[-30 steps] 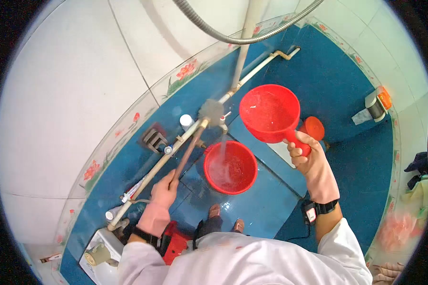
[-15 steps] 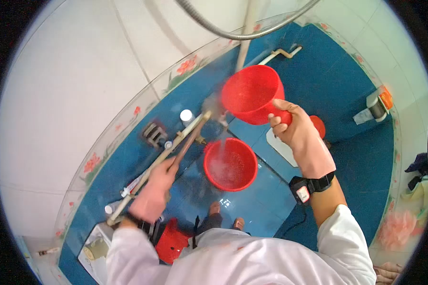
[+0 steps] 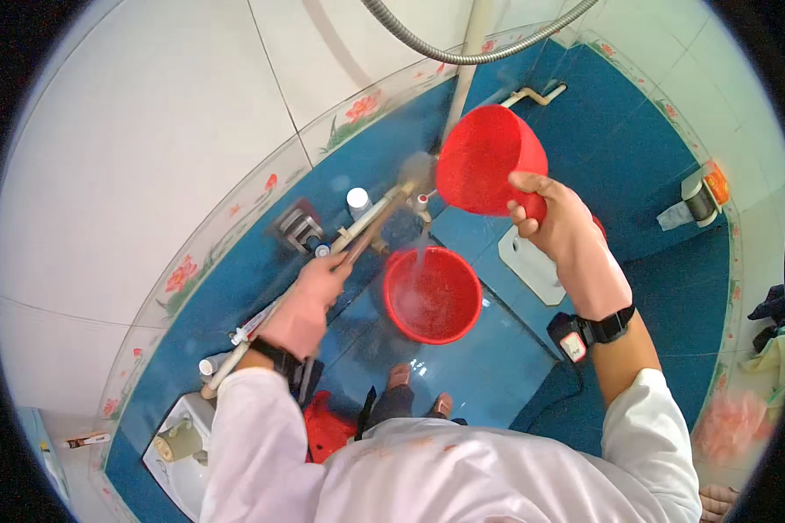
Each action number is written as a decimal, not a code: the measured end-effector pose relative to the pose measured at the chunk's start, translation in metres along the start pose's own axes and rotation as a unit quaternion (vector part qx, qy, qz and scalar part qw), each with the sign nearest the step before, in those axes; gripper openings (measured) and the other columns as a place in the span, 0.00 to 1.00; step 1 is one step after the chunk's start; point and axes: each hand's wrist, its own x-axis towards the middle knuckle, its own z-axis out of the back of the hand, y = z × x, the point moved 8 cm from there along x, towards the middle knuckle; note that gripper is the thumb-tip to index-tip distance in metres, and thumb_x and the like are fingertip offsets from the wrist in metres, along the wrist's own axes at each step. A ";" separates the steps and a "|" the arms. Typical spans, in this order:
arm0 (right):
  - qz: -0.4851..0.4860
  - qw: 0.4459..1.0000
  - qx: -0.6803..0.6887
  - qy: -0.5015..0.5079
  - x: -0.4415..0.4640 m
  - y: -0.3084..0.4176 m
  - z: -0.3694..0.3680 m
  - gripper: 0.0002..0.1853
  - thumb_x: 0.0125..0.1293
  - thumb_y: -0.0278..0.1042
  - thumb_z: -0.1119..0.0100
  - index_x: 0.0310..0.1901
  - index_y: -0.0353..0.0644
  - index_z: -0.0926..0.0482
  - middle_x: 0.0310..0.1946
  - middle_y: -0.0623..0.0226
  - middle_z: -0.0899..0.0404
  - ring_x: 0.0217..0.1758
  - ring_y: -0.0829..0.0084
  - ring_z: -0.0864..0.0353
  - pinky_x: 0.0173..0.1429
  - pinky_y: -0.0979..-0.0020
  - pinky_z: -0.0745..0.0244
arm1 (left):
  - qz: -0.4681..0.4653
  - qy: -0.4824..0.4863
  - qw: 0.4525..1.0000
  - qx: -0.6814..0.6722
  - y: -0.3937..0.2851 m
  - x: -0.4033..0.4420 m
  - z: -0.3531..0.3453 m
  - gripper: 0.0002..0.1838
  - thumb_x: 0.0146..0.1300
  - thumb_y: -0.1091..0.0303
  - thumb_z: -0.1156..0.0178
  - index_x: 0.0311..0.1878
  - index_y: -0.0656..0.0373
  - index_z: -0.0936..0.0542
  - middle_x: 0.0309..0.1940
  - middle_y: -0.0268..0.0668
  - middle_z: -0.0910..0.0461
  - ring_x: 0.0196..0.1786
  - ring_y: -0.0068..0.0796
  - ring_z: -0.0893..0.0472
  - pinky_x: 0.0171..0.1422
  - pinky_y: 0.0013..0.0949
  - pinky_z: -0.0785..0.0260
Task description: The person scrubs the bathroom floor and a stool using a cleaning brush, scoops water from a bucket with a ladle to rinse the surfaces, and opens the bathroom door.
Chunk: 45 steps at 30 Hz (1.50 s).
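Observation:
My left hand (image 3: 310,292) is wrapped round the wooden handle (image 3: 371,234) of a brush, whose greyish, blurred head (image 3: 419,170) is up by the wall pipe. In my right hand (image 3: 558,222) is the handle of a red dipper (image 3: 484,161), tilted with its opening toward the left. Between and below the hands, a red basin (image 3: 433,296) stands on the blue floor. Water runs into it from a tap (image 3: 423,209) on the wall.
A pale pipe (image 3: 358,228) runs along the wall with a white bottle (image 3: 358,200) beside it. A squat toilet (image 3: 532,266) lies right of the basin, a sink (image 3: 187,462) at lower left. A metal hose (image 3: 462,59) loops overhead. A paper holder (image 3: 699,196) hangs at right.
The dipper in my right hand has moved up and tipped to the left. My left hand has risen slightly with the brush. The view has shifted a little.

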 end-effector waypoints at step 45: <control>-0.129 0.952 0.264 -0.087 -0.067 -0.273 0.201 0.12 0.60 0.36 0.45 0.39 0.38 0.31 0.27 0.66 0.29 0.22 0.80 0.33 0.19 0.83 0.40 | -0.016 -0.072 0.913 0.401 0.183 0.040 -0.050 0.20 0.62 0.52 0.55 0.55 0.48 0.29 0.39 0.49 0.23 0.42 0.52 0.24 0.45 0.46 0.31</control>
